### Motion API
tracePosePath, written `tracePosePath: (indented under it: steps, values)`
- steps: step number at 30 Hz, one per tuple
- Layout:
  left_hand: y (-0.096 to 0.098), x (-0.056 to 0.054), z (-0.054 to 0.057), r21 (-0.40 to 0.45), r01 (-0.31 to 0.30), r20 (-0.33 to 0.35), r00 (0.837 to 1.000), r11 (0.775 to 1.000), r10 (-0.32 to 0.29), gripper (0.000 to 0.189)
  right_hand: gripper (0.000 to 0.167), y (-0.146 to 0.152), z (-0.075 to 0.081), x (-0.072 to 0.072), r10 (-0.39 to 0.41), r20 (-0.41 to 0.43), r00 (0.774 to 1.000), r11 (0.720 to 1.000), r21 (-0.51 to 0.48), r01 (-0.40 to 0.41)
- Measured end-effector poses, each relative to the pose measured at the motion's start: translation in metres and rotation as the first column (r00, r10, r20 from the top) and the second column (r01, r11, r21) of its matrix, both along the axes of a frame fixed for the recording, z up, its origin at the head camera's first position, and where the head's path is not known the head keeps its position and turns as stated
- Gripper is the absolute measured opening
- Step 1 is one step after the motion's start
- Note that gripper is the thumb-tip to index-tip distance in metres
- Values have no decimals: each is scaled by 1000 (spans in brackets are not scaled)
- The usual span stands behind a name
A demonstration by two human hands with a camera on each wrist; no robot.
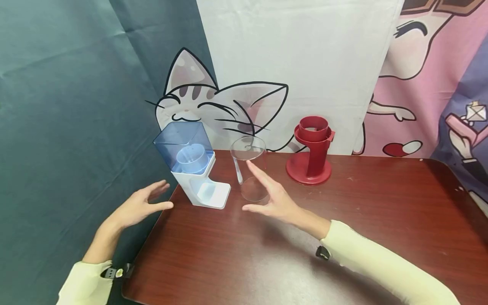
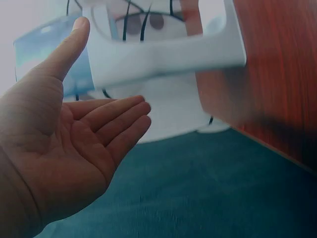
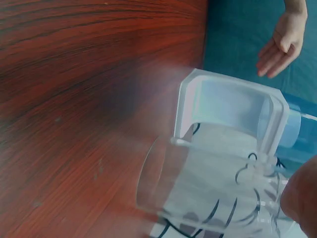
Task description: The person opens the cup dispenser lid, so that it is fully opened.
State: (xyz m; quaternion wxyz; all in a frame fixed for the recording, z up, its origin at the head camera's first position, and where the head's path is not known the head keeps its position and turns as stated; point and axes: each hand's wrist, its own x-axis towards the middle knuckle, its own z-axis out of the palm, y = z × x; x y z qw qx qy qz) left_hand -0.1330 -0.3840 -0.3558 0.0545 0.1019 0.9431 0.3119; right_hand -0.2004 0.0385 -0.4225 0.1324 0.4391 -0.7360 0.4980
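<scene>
A white stand with a translucent blue hopper [image 1: 179, 140] is at the table's left edge, a round blue-tinted cup shape inside it. Just left of it, my left hand [image 1: 135, 205] hovers with thumb and fingers spread apart. The left wrist view shows its palm bare beside the white stand [image 2: 163, 62]. To the stand's right is a clear cylinder [image 1: 244, 186], seen close in the right wrist view. My right hand [image 1: 276, 201] reaches in front of it, thumb and fingers apart; whether it touches the cylinder I cannot tell. In the right wrist view only a blurred digit [image 3: 302, 198] shows.
A red stand [image 1: 314, 159] with a round base and a ring on top is to the right of the cylinder. The brown wooden table [image 1: 213, 254] meets a printed cloth backdrop [image 1: 305, 51] behind and a green cloth [image 1: 68, 106] on the left.
</scene>
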Motion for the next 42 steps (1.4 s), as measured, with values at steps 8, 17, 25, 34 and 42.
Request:
tracePosePath:
  steps: [8, 17, 25, 34, 42]
  values:
    - [-25, -16, 7, 85, -85, -22, 996, 993, 87, 101, 118, -41, -8, -1, 63, 59, 996, 986, 153, -71]
    - [-34, -40, -2, 358, -42, -101, 991, 933, 83, 94, 118, -88, -17, -1, 31, 214, 976, 976, 204, -76]
    - [-23, -59, -16, 471, 14, -177, 981, 882, 79, 98, 123, -127, -19, -8, -38, 304, 952, 994, 112, 4]
    - [-3, -76, -24, 479, -1, -179, 979, 878, 98, 95, 127, -152, -15, -25, -125, 304, 944, 992, 24, 124]
    - [9, -86, -27, 481, -27, -219, 964, 876, 150, 86, 119, -161, -12, -40, -206, 326, 923, 978, 26, 209]
